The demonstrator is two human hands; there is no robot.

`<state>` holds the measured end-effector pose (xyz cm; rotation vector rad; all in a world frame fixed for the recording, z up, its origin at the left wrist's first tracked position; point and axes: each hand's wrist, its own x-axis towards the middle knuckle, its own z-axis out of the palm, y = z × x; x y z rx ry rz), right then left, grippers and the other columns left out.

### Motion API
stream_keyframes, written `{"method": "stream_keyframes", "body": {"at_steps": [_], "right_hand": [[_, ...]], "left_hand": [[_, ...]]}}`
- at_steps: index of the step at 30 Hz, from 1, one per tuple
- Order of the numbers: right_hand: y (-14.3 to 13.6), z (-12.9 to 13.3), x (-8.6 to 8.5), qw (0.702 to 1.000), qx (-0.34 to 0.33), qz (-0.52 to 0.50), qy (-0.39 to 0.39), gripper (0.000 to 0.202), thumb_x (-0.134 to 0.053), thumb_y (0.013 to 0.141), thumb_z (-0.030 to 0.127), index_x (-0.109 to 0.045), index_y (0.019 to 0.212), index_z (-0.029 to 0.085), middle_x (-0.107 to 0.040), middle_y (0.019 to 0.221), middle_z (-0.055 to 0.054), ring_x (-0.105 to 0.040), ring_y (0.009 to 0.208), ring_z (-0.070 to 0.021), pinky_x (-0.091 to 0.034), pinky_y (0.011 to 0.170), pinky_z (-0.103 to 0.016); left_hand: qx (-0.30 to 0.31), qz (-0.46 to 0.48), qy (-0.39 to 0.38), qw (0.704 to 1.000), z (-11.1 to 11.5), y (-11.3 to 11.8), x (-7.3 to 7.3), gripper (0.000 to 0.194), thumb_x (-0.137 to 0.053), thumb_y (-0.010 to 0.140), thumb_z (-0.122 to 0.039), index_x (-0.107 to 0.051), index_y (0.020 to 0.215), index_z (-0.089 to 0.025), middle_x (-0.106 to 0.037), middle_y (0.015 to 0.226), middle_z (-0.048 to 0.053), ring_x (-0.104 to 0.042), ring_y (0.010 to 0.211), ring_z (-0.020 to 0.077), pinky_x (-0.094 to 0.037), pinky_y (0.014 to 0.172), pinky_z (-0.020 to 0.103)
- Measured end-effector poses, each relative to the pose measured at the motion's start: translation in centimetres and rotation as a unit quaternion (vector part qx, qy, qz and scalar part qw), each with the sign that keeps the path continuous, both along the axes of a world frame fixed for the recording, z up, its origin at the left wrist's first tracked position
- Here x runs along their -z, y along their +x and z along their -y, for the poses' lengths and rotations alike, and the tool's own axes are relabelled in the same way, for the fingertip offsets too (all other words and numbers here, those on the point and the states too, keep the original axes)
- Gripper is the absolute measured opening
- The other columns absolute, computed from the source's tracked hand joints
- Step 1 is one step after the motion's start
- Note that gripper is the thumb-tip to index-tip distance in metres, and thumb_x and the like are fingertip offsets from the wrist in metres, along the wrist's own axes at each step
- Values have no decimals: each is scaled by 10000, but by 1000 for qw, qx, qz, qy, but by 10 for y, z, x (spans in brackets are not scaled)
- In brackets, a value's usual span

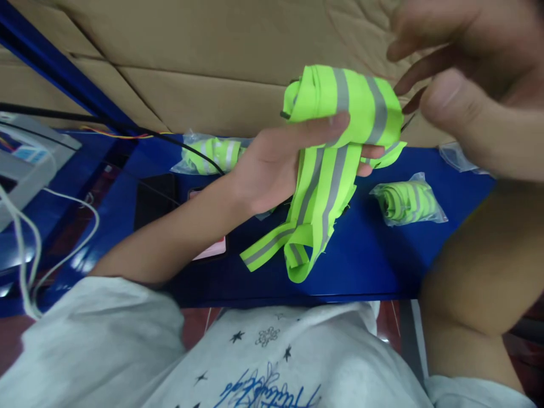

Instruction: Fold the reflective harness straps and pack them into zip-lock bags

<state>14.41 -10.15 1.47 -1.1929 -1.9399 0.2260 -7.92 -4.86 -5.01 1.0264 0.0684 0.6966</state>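
Observation:
My left hand is raised over the blue table and holds a neon-green strap with grey reflective stripes. The strap's upper part is wound around my fingers; its loose ends hang down toward the table. My right hand hovers close to the camera at the upper right. Its fingers are apart, and its fingertips are at the right edge of the wound strap; whether they touch it is unclear.
Two more rolled straps in clear bags lie on the table, one at the back left and one at the right. A black phone-like slab lies under my left forearm. Cardboard stands behind. Cables hang at left.

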Motion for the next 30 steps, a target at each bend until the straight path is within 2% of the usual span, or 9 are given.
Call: {"method": "stream_keyframes", "body": {"at_steps": [3,5,8,11,16,20,22,25,30], "right_hand": [[-6,0,7,1000,4,-21,4,412,-630,935,677,-725,1161,346,-739,1213,73,-707,1212,-245,-650,841,-275],[-11,-2,9,1000,4,7,3,470,-598,926,720,-718,1176,341,-733,1194,69,-707,1184,-229,-634,885,-292],[-11,-10,6,987,-12,158,-16,614,-619,864,784,-685,1265,324,-714,1147,43,-687,1097,-223,-572,1001,-374],[-5,-18,3,968,-32,250,11,733,-640,832,804,-628,1347,282,-662,1169,18,-624,995,-196,-519,988,-387],[-11,-17,4,973,-81,213,47,550,-778,824,575,-632,1234,239,-589,1151,11,-574,935,-163,-516,936,-355],[-24,-1,10,979,-86,182,43,383,-764,827,430,-577,1131,291,-579,1106,28,-607,1021,-201,-528,955,-373],[-30,7,21,980,-52,178,71,291,-740,852,399,-575,1079,323,-620,1095,31,-631,1097,-247,-543,959,-399],[-36,15,52,971,-9,201,127,188,-693,901,385,-618,1072,361,-697,1148,11,-683,1088,-308,-578,963,-486],[-37,18,120,921,-48,248,296,298,-612,911,178,-611,1161,341,-750,1106,-2,-718,1000,-284,-564,729,-462]], "left_hand": [[5,-58,22,998,4,-2,-1,213,-620,971,-221,-753,1117,-141,-802,1075,65,-771,1054,285,-624,970,413],[13,-84,21,996,6,-1,0,192,-617,955,-192,-760,1082,-171,-804,1080,47,-774,1073,290,-629,966,416],[-7,-88,8,996,6,2,3,221,-633,902,-90,-761,1057,-182,-799,1113,12,-752,1145,279,-619,1025,434],[-46,-104,37,993,4,4,7,297,-619,860,-34,-772,1070,-178,-803,1105,-13,-739,1174,257,-585,1092,426],[-59,-134,94,985,7,-3,14,248,-656,899,-117,-788,1087,-210,-807,1110,10,-722,1216,249,-536,1138,384],[-33,-124,53,990,26,-8,19,153,-671,919,-190,-807,970,-238,-811,1057,4,-700,1257,264,-538,1130,389],[-35,-96,8,995,38,-9,28,124,-696,930,-287,-808,931,-232,-810,1035,21,-689,1274,282,-547,1113,388],[-53,-76,-45,995,52,-11,50,280,-758,883,-492,-796,1003,-242,-807,1053,40,-696,1252,307,-583,1041,380],[-32,-91,-114,989,51,-10,90,582,-793,729,-739,-765,1051,-255,-800,1008,55,-723,1180,317,-608,916,370]]}}
